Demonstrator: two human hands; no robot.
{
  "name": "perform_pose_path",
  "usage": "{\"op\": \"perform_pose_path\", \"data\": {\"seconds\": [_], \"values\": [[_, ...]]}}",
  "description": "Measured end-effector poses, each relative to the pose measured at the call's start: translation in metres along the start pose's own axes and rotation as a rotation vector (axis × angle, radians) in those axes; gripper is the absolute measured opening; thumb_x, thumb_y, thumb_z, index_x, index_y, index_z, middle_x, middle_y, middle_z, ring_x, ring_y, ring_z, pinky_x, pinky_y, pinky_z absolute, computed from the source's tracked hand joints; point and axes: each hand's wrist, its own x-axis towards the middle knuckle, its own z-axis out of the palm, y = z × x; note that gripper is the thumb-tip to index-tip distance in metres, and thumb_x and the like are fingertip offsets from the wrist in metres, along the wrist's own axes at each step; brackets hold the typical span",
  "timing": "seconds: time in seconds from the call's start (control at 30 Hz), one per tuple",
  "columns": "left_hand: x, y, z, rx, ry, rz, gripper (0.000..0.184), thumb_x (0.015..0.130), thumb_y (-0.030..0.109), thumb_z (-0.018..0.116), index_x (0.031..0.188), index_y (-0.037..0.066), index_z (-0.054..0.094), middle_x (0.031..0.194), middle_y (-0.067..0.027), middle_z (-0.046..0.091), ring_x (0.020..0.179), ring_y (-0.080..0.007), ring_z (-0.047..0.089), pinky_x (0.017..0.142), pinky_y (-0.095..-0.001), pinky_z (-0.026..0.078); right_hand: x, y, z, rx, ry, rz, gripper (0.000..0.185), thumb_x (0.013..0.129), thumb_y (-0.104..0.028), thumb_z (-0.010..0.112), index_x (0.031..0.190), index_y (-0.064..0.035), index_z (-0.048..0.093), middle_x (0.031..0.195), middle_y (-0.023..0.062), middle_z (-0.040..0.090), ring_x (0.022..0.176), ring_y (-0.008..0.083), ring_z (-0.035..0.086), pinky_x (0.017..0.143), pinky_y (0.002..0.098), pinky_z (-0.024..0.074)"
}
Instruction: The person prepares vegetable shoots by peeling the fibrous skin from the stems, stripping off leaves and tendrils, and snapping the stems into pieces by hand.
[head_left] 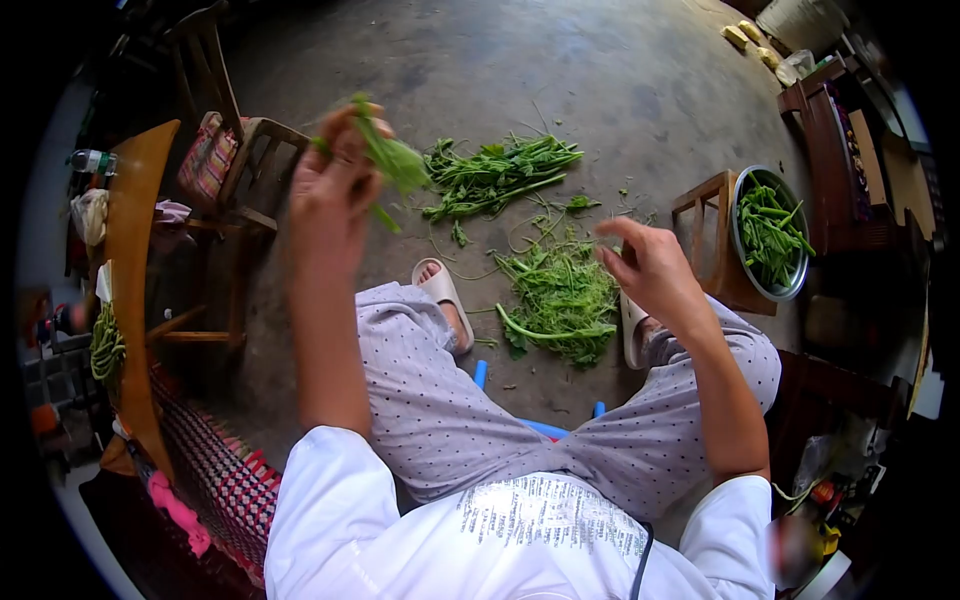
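My left hand (345,175) is raised at the left, its fingers closed around a leafy green stem (392,155) smeared by motion. Lower and to the right, my right hand (655,268) hovers above the floor with thumb and forefinger apart, nothing visible between them. Near it, between my feet, lies a loose heap of green trimmings (560,300) with stringy strands and a thick pale stem. Farther out on the floor is a pile of leafy green stems (500,175). A metal basin (741,230) at the right holds cut green pieces.
The basin stands on a wooden stool (715,195). A wooden chair (265,135) and a wooden table (140,220) are on the left. Dark wooden furniture (815,105) lines the right side. Scattered bits and strands of green lie on the concrete floor (620,90).
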Motion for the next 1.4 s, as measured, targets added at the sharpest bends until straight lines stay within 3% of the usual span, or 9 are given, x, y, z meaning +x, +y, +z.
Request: {"op": "perform_pose_path", "data": {"seconds": [0.13,0.23,0.6,0.8,1.1,1.17,1.27,1.33,1.4], "values": [[-0.021,-0.023,0.028,0.073,-0.323,-0.248,0.023,0.091,0.013,0.056,0.111,0.002,0.055,0.09,-0.0057,0.06,0.073,-0.0046,0.055,0.054,-0.0149,0.041,0.003,-0.034,-0.012,0.468,0.132,-0.152,0.031,0.085,-0.015,0.065,0.114,-0.0055,0.058,0.059,0.0008,0.044,0.054,0.0068,0.038,0.05,0.0235,0.0324],[-0.035,-0.036,0.048,-0.017,-0.427,-0.371,0.021,0.093,0.017,0.055,0.11,0.004,0.057,0.088,-0.0037,0.063,0.076,-0.005,0.059,0.058,-0.015,0.042,0.001,-0.043,-0.02,0.724,0.081,-0.206,0.032,0.086,-0.017,0.065,0.115,-0.0045,0.058,0.065,-0.0035,0.047,0.058,0.0032,0.04,0.05,0.0212,0.0309],[-0.038,-0.042,0.065,-0.148,-0.515,-0.469,0.023,0.094,0.02,0.053,0.106,0.001,0.051,0.091,-0.0081,0.064,0.086,-0.0096,0.061,0.071,-0.02,0.049,0.006,-0.044,-0.013,1.048,0.042,-0.18,0.017,0.085,-0.015,0.067,0.088,0.0009,0.061,0.077,-0.0001,0.058,0.072,0.0054,0.052,0.065,0.0197,0.0432],[-0.044,-0.047,0.069,0.212,-0.577,-0.206,0.023,0.093,0.018,0.055,0.105,-0.001,0.051,0.093,-0.0095,0.064,0.09,-0.0137,0.063,0.075,-0.022,0.051,0.007,-0.042,-0.014,1.072,0.008,-0.163,0.015,0.086,-0.014,0.066,0.087,0.0001,0.061,0.078,0.0006,0.058,0.072,0.0052,0.053,0.064,0.0199,0.0436],[-0.045,-0.043,0.075,-0.02,-0.475,-0.478,0.021,0.095,0.017,0.051,0.11,0.003,0.05,0.093,-0.0059,0.062,0.085,-0.0122,0.063,0.069,-0.021,0.05,0.008,-0.045,-0.01,1.139,0.085,-0.157,0.009,0.081,-0.001,0.065,0.088,0.0021,0.06,0.082,0.0027,0.057,0.076,0.0083,0.056,0.066,0.023,0.0463],[-0.044,-0.042,0.072,-0.133,-0.373,-0.523,0.02,0.095,0.017,0.05,0.11,0.004,0.05,0.09,-0.0054,0.061,0.077,-0.0107,0.063,0.059,-0.0178,0.049,0.007,-0.046,-0.014,0.603,0.207,-0.429,0.013,0.074,0.008,0.061,0.085,0.0019,0.059,0.083,0.0062,0.056,0.077,0.0137,0.058,0.066,0.0255,0.0466],[-0.042,-0.036,0.073,-0.178,-0.373,-0.52,0.018,0.095,0.016,0.05,0.108,0.004,0.051,0.09,-0.0054,0.061,0.072,-0.0095,0.062,0.053,-0.0161,0.048,0.005,-0.051,-0.021,0.553,0.2,-0.541,0.017,0.068,0.012,0.058,0.081,0.0011,0.058,0.081,0.0085,0.054,0.077,0.0181,0.057,0.067,0.0278,0.0461],[-0.039,-0.037,0.069,-0.135,-0.338,-0.502,0.018,0.095,0.016,0.05,0.108,0.003,0.052,0.09,-0.0063,0.061,0.072,-0.0101,0.063,0.055,-0.0169,0.049,0.006,-0.048,-0.023,0.625,0.16,-0.621,0.011,0.074,0.008,0.059,0.082,0.0016,0.056,0.086,0.0083,0.055,0.079,0.0161,0.055,0.068,0.0282,0.0451],[-0.037,-0.037,0.065,-0.092,-0.3,-0.484,0.018,0.095,0.016,0.049,0.108,0.003,0.052,0.09,-0.0072,0.062,0.072,-0.0106,0.063,0.056,-0.0178,0.05,0.001,-0.05,-0.027,1.192,-0.027,-0.431,0.007,0.082,0.001,0.059,0.086,0.0025,0.053,0.088,0.0082,0.056,0.079,0.0132,0.053,0.067,0.0263,0.0437]]}}
